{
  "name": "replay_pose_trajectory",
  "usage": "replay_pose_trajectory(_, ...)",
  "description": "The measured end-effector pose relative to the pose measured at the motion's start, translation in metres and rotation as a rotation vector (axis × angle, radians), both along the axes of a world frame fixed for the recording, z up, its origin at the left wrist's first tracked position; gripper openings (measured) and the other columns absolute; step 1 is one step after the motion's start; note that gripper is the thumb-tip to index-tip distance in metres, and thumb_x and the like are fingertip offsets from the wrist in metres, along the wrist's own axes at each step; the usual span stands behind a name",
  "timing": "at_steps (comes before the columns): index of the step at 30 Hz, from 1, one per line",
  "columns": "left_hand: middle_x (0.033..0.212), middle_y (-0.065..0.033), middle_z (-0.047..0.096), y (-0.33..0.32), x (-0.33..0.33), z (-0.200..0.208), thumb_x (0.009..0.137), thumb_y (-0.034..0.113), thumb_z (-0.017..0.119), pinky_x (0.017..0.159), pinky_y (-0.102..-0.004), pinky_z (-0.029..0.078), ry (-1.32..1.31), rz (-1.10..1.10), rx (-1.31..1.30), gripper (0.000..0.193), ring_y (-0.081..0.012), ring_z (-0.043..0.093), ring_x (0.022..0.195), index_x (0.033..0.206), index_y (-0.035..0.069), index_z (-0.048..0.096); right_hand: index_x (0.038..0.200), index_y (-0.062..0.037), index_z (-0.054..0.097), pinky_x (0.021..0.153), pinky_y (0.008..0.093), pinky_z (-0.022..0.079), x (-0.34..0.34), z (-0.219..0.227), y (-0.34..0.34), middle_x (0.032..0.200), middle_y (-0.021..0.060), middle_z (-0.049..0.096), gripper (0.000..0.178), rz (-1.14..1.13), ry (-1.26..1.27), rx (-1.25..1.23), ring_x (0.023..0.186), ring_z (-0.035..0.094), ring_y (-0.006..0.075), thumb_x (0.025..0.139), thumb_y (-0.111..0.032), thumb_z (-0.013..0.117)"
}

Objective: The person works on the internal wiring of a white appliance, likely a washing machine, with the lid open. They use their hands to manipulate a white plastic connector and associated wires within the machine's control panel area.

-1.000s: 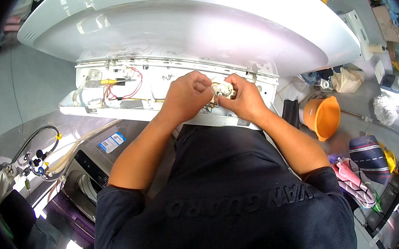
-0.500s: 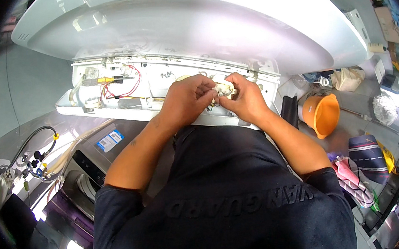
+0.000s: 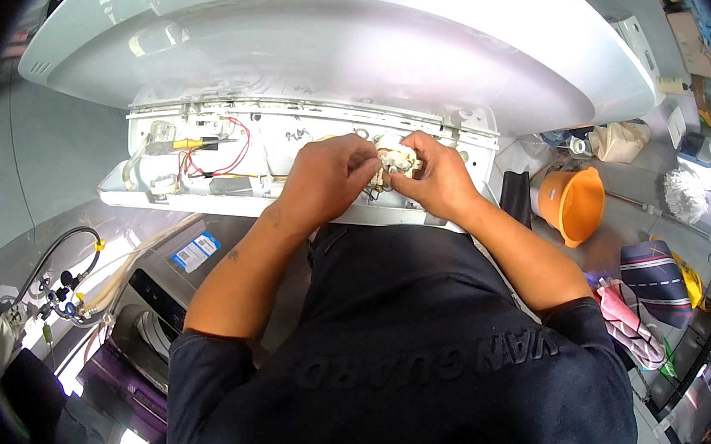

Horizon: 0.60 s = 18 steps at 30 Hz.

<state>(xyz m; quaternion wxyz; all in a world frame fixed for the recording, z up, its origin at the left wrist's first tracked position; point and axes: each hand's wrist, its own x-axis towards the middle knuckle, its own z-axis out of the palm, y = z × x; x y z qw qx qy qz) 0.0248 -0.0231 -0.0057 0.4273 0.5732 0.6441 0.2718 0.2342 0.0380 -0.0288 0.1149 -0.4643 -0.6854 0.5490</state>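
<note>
A small off-white plastic part (image 3: 398, 158) with thin wires around it is held over the right end of an opened white appliance panel (image 3: 232, 202). My right hand (image 3: 440, 177) grips its right side between thumb and fingers. At its left side, my left hand (image 3: 329, 180) is closed, thumb against curled fingers; whatever its fingertips pinch is hidden. Inside the panel's left half lie looped red wires (image 3: 248, 143) and a yellow-and-black connector piece (image 3: 195, 142). My hands cover much of the panel's right half.
A large glossy white lid (image 3: 337, 42) rises behind the panel. To the right stand an orange bucket (image 3: 573, 206) and a dark upright tube (image 3: 515, 196). Hoses with valves (image 3: 64, 292) and a grey front-loading washer (image 3: 152, 304) are at left.
My left fingertips have drawn slightly left from the off-white part, which now shows more of itself and is turned a little. My right hand keeps its grip.
</note>
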Motion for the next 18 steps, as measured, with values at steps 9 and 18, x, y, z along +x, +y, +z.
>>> replay_pose_trajectory(9, 0.103, -0.0100, 0.073, 0.002, 0.006, 0.000, 0.089, 0.013, 0.075, 0.075, -0.0289, 0.057, -0.178, 0.131, 0.025, 0.028, -0.0143, 0.070, 0.084, 0.115, 0.002, 0.068, 0.104, -0.0030, 0.061, 0.062, 0.0342, 0.052, -0.001, 0.005, 0.001, 0.074, 0.0114, 0.068, 0.036, -0.005, -0.022, -0.001, 0.064, 0.066, 0.0196, 0.082, -0.019, 0.083)
replay_pose_trajectory(18, 0.110, -0.0103, 0.073, 0.005, -0.004, -0.005, 0.089, 0.009, 0.072, 0.079, -0.0285, 0.056, -0.251, -0.012, -0.116, 0.043, -0.0137, 0.070, 0.091, 0.131, 0.000, 0.062, 0.103, -0.0028, 0.061, 0.065, 0.0299, 0.051, 0.002, -0.010, 0.002, 0.081, 0.0082, 0.069, 0.035, -0.015, 0.085, -0.059, 0.069, 0.064, 0.0135, 0.082, -0.017, 0.084)
